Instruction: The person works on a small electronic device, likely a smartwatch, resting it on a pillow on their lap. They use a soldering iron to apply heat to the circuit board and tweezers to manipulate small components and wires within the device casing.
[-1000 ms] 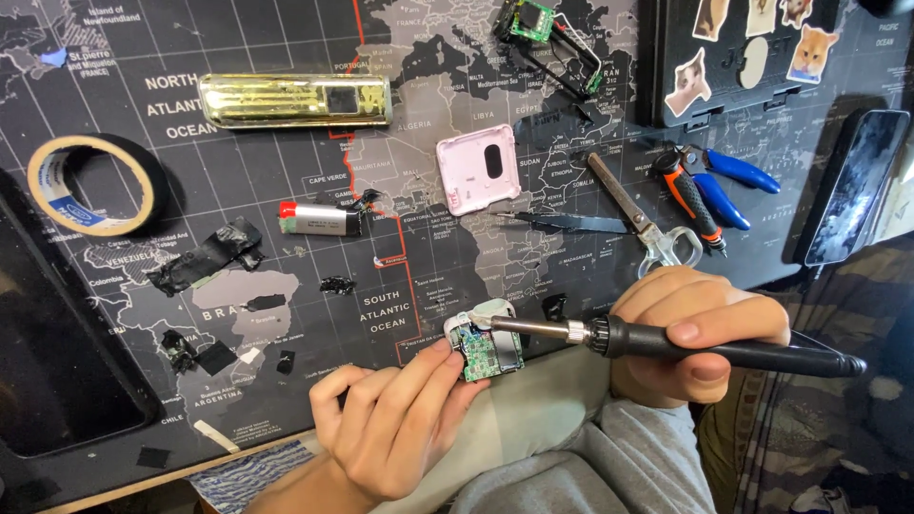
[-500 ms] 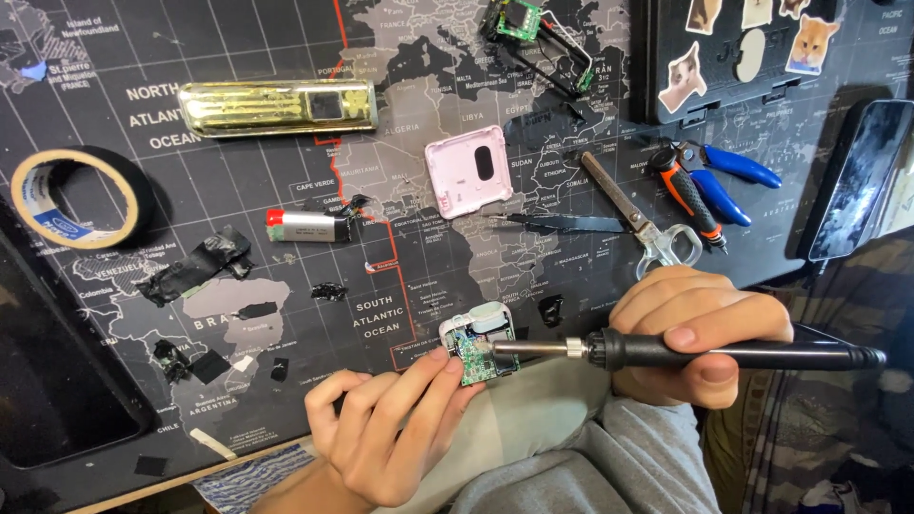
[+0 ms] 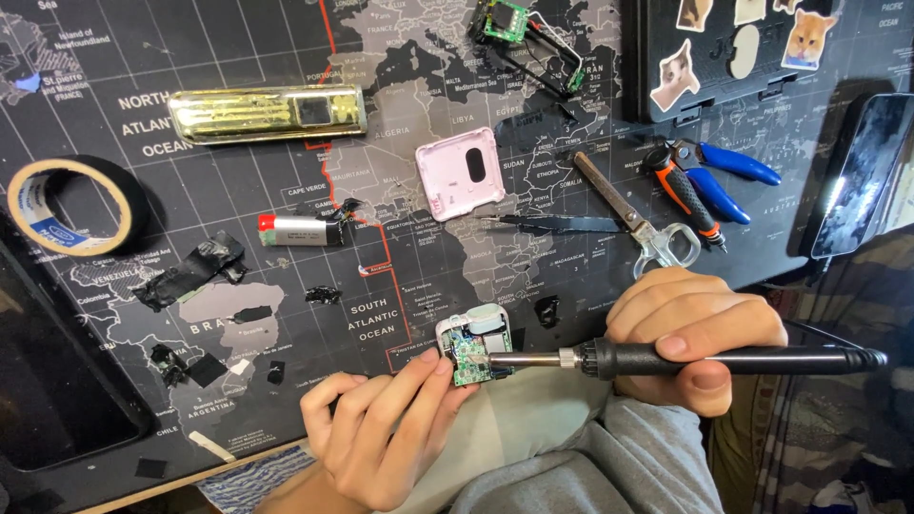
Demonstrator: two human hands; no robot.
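Observation:
My right hand [image 3: 690, 338] grips a black soldering iron [image 3: 724, 360] lying level, its metal tip touching a small green circuit board [image 3: 469, 354] set in a white casing [image 3: 486, 324]. My left hand [image 3: 381, 433] steadies that board with its fingertips from below, at the near edge of the dark map-printed mat [image 3: 400, 266]. A pink square cover [image 3: 460, 173] with an oval hole lies further up the mat.
On the mat lie a gold metal bar [image 3: 267, 112], a tape roll [image 3: 71, 205], a small silver battery [image 3: 300, 229], black tape scraps [image 3: 190, 271], tweezers [image 3: 547, 224], scissors [image 3: 633, 214], blue and orange pliers [image 3: 709, 181], another wired board [image 3: 509, 24] and a phone [image 3: 862, 171].
The view shifted slightly. The iron's tip has stayed against the board, with both hands barely moved.

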